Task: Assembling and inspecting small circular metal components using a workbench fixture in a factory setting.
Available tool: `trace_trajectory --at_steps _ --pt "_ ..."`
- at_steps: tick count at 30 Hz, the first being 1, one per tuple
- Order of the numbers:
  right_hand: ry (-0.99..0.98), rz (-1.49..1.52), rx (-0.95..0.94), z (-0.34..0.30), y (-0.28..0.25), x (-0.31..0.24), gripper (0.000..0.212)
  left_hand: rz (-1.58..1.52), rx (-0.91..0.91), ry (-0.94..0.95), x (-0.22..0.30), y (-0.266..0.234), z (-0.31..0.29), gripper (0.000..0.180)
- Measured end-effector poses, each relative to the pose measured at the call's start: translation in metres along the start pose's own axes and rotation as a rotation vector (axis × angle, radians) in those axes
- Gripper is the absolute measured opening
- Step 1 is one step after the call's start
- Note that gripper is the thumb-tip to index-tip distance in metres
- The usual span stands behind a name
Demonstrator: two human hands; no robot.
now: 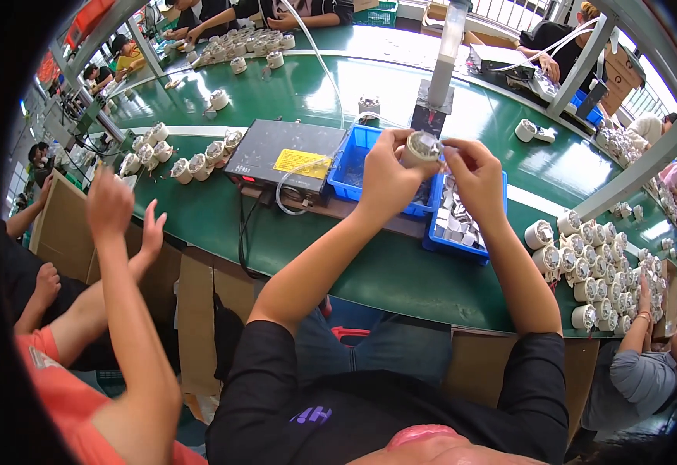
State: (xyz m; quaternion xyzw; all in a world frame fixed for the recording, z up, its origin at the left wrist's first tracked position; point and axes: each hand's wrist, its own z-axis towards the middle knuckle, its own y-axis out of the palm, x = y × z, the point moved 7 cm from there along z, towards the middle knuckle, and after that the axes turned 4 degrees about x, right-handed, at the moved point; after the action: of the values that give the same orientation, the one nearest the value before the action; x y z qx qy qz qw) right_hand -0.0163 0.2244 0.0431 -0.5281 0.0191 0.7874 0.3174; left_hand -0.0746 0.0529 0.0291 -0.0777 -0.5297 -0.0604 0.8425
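Note:
My left hand (389, 177) is closed around a short white cylindrical housing (416, 157) and holds it up over the blue bins, its open top showing metallic parts inside. At the rim of that housing, the fingers of my right hand (474, 172) are pinched together; what lies between them is too small to make out. Below my right hand stands a blue bin (462, 249) filled with small silver-white pieces (456, 221). Another blue bin (344, 188) sits beneath and left of my left hand.
A black control box (265, 143) with cables stands left of the bins. Behind the housing rises a metal fixture (434, 97) with a clear tube. Many white housings (586, 267) crowd the bench at right; several (197, 165) stand at left. A co-worker's arm (121, 263) reaches in at left.

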Motion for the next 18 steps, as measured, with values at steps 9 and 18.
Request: trace_trajectory --at_steps 9,18 --pt "0.012 0.134 0.022 -0.007 0.004 -0.001 0.018 -0.142 -0.002 0.017 -0.002 0.004 0.019 0.067" --pt "0.013 0.221 0.038 -0.005 0.004 -0.005 0.020 -0.192 0.016 0.090 0.006 0.003 0.019 0.064"
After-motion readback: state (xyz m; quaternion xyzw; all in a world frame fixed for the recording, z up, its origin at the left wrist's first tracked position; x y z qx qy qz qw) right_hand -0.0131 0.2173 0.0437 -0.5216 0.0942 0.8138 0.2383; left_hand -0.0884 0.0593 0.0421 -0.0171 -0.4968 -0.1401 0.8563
